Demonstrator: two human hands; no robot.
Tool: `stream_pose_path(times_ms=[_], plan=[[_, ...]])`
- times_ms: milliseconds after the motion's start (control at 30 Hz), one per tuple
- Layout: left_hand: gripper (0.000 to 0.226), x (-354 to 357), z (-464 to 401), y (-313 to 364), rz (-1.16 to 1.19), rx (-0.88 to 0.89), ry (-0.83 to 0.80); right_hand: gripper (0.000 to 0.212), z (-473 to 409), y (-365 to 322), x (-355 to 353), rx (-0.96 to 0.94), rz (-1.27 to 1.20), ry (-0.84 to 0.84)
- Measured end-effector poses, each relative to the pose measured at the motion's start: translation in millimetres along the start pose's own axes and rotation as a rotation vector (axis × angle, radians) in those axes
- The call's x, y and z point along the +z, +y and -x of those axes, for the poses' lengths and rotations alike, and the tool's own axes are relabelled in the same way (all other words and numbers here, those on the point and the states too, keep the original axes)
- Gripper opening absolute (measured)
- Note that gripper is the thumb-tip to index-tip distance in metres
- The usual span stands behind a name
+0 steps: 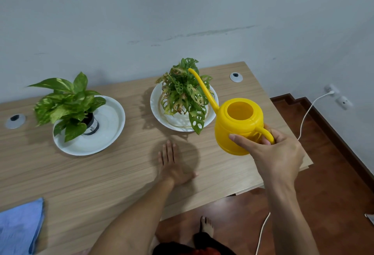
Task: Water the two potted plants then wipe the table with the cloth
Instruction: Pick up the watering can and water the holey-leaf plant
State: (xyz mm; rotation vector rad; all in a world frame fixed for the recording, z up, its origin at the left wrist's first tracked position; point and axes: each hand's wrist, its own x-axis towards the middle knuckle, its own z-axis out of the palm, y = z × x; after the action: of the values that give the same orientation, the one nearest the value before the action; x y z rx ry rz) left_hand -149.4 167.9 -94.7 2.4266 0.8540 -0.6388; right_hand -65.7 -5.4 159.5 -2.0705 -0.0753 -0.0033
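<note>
My right hand (277,153) grips the handle of a yellow watering can (236,127) held above the table's right part. Its long spout reaches up and left over the holey-leaved plant (184,94), which stands in a white saucer (212,113). Further left, a pothos plant (66,103) in a dark pot sits in a second white saucer (109,131). My left hand (172,165) rests flat on the wooden table (101,173), palm down, fingers apart. A blue cloth (20,228) lies at the table's near left corner.
Two round cable grommets (236,77) (15,120) are set in the table top. A white cable (303,121) runs from wall sockets down across the red-brown floor on the right. My bare foot (206,226) shows under the table's front edge.
</note>
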Motion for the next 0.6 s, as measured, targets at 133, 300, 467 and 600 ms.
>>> stream_pose_path(times_ms=[133, 300, 467, 600], plan=[[0.147, -0.5, 1.0, -0.4, 0.005, 0.009, 0.000, 0.035, 1.1, -2.9, 2.2, -0.011, -0.018, -0.020], [0.148, 0.3, 1.0, -1.6, 0.014, 0.026, -0.001, 0.036, 1.4, -7.9, 5.0, -0.036, -0.031, -0.021], [0.147, 0.9, 1.8, -2.1, 0.017, 0.032, 0.011, 0.036, 2.0, -9.3, 6.0, -0.050, -0.033, -0.024], [0.146, 1.5, 0.9, -3.3, 0.023, 0.035, 0.013, 0.035, 1.4, -5.7, 5.8, -0.048, -0.018, -0.026]])
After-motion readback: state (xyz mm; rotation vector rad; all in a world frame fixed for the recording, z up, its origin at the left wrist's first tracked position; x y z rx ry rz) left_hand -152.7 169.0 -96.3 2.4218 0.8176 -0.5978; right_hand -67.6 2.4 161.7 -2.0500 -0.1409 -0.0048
